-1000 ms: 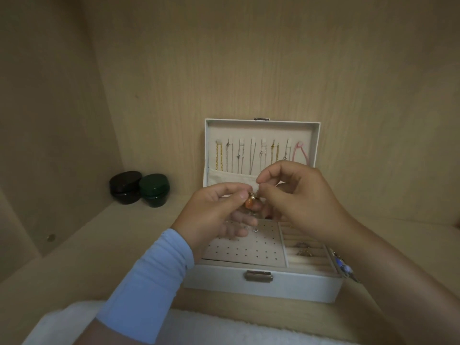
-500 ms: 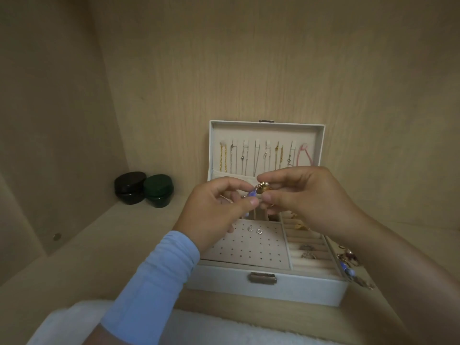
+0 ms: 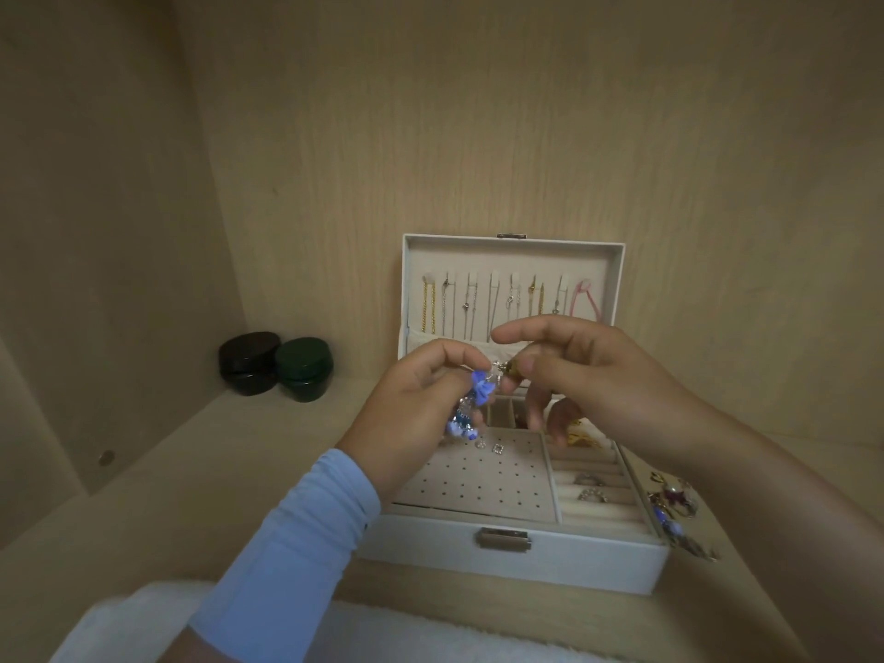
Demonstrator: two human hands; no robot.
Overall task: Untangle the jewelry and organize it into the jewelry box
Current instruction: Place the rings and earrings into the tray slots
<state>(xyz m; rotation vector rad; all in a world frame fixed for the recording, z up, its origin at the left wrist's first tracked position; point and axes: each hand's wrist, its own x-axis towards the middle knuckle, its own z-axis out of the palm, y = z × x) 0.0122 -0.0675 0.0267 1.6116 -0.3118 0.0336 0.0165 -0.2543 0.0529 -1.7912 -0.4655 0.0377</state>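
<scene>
A white jewelry box (image 3: 516, 559) stands open on the wooden shelf, its lid (image 3: 511, 251) upright with several necklaces hanging inside. Above its trays, my left hand (image 3: 411, 418) pinches a tangled piece with blue bead flowers (image 3: 480, 387) that dangles below my fingers. My right hand (image 3: 583, 375) pinches a small gold part (image 3: 514, 368) of the same tangle, right beside the left fingertips. Two small silver earrings (image 3: 489, 446) sit on the perforated pad (image 3: 478, 485). Rings (image 3: 591, 488) rest in the roll slots at the right.
A tangled heap of jewelry (image 3: 674, 507) lies on the shelf just right of the box. Two round lidded jars, black (image 3: 248, 362) and dark green (image 3: 303, 368), stand at the back left corner. A white fluffy cloth (image 3: 430, 634) lies along the front edge.
Both hands have stayed together above the box. The blue beaded piece has come into view, hanging from my left fingers, and my right fingers have spread a little.
</scene>
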